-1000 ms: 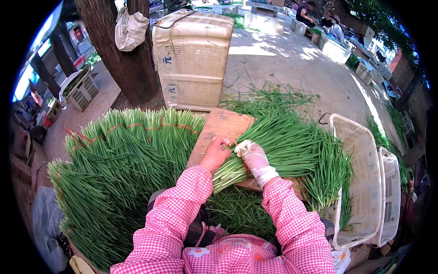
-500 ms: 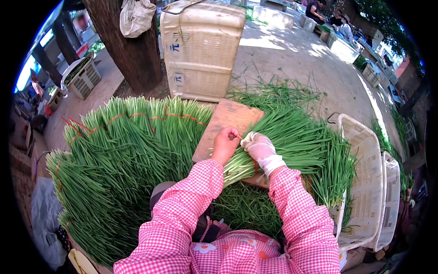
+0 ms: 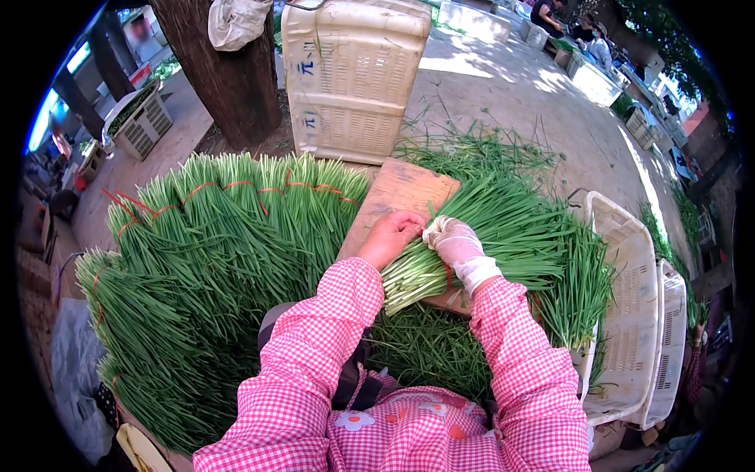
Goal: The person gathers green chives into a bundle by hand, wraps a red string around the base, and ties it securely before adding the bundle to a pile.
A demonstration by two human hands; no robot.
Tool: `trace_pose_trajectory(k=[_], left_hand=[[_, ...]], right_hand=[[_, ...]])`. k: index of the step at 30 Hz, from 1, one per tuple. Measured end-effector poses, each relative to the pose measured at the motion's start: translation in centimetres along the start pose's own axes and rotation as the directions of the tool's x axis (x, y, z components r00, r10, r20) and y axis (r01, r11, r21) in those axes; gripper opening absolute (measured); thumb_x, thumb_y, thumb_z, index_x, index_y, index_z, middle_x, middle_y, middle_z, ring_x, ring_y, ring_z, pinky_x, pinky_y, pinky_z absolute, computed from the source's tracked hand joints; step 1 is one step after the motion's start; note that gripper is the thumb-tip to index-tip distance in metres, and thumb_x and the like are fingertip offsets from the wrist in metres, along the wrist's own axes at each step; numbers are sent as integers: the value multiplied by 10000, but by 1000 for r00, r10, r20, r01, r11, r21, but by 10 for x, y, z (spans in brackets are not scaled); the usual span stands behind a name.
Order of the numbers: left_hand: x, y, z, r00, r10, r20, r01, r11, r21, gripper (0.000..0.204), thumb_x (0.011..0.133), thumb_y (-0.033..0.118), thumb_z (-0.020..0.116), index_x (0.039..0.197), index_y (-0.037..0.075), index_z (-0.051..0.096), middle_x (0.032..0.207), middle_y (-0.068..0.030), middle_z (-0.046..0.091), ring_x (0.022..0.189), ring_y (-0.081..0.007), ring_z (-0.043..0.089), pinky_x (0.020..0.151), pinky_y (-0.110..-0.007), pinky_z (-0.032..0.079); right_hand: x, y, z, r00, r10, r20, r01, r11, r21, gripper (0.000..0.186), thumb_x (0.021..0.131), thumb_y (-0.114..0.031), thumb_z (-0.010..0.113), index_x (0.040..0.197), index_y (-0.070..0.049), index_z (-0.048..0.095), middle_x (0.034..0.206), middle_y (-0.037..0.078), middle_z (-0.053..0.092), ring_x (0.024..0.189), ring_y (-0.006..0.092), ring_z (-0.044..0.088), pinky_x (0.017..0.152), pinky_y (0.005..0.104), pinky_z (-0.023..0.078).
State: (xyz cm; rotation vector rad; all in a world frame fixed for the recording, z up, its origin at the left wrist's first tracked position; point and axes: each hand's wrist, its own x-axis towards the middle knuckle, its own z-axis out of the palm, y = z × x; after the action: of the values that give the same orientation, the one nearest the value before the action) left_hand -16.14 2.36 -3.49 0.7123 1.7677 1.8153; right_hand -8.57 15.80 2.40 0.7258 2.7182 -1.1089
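At nine o'clock a deep bank of tied chive bundles [image 3: 204,259] lies in rows, each cinched with a red band. Just right of it sits the wooden board [image 3: 397,193], bare at its far end. The left hand [image 3: 389,236], bare, is curled with fingertips pressed on the top of the bunch of chives [image 3: 472,244] at centre; the right hand [image 3: 456,244], in a thin pale glove, closes over the same bunch from the three o'clock side, knuckles up. A red band [image 3: 448,275] shows round the stalks just below the glove, though whether it is fully wound is hard to tell from here.

Against the view a second ago, both hands have drawn closer together on the bunch and the bunch has swung a little, cut ends toward seven o'clock; the work on this bundle looks to be at the binding stage. At three o'clock loose chives fan out beside stacked white crates [image 3: 637,315]; a cream crate [image 3: 354,79] stands at twelve.
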Motion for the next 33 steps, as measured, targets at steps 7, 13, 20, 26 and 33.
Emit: trace_pose_trajectory(k=[7,13,20,26,33], left_hand=[[-9,36,-1,938,343,58,-317,774,547,76,761,33,623,818,79,603,908,-62,578,887,-229,543,773,-325,433],[-19,57,4,865,493,95,-391,542,744,113,701,46,658,788,97,606,976,-56,557,960,-291,500,827,-371,402],[-19,42,-24,931,359,68,-332,755,566,108,714,97,679,800,93,614,864,-72,570,853,-266,554,767,-345,434],[-41,50,-21,947,286,143,-285,551,784,135,681,157,712,753,96,616,825,-55,576,859,-257,558,783,-355,416],[-47,48,-8,981,194,14,-118,535,837,134,680,183,694,695,78,612,800,-70,589,819,-282,567,776,-371,423]], right_hand=[[-11,5,-4,984,-173,-48,180,950,257,212,791,-203,626,959,-75,608,846,106,623,814,224,588,762,321,441],[-11,8,-15,960,-179,215,66,892,448,244,815,-181,632,1007,-35,597,875,70,619,792,147,545,755,283,433],[-22,18,-1,984,-157,85,87,837,540,138,816,-145,622,868,-17,616,764,38,617,701,123,542,686,271,442],[-19,25,3,983,-181,19,145,844,516,123,801,-118,621,870,-16,619,776,47,630,709,128,559,692,268,449],[-24,20,4,989,-145,20,115,857,502,128,795,-119,628,877,-20,621,772,51,634,702,133,565,689,270,451]])
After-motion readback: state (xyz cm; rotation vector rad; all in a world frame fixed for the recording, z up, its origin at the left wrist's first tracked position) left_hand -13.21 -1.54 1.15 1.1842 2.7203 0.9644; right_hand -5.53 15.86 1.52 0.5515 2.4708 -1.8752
